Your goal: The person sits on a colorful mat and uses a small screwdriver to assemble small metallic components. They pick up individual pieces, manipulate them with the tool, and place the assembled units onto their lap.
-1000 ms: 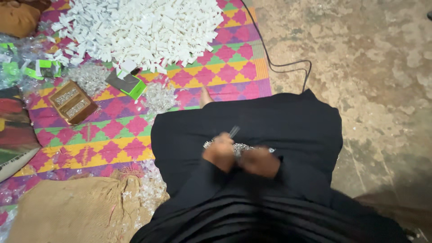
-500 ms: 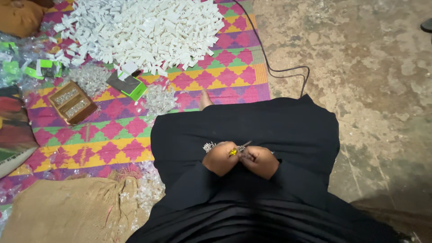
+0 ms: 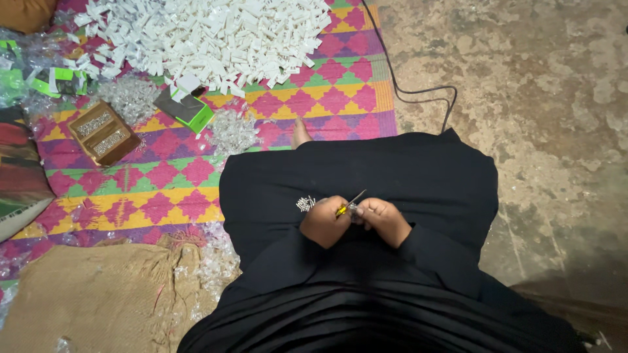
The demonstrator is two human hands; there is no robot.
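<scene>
Hands meet over a black lap. The left hand (image 3: 324,222) has its fingers shut around a small screwdriver (image 3: 347,206) with a yellow grip. The right hand (image 3: 386,221) curls its fingers on a tiny part I cannot make out. Little silver screws (image 3: 305,203) lie on the black cloth (image 3: 418,176) just beside the left hand. White plastic pieces (image 3: 209,33) are piled on the bright mat (image 3: 170,189).

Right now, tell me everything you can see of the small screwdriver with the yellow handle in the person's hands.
The small screwdriver with the yellow handle is slim, with a thin grey metal shaft. It lies tilted, tip pointing up and to the right in the picture. Only a sliver of handle shows, because the left hand wraps it. The right hand closes in beside the shaft; whether it touches is unclear. It sits above the black cloth lap.
</scene>
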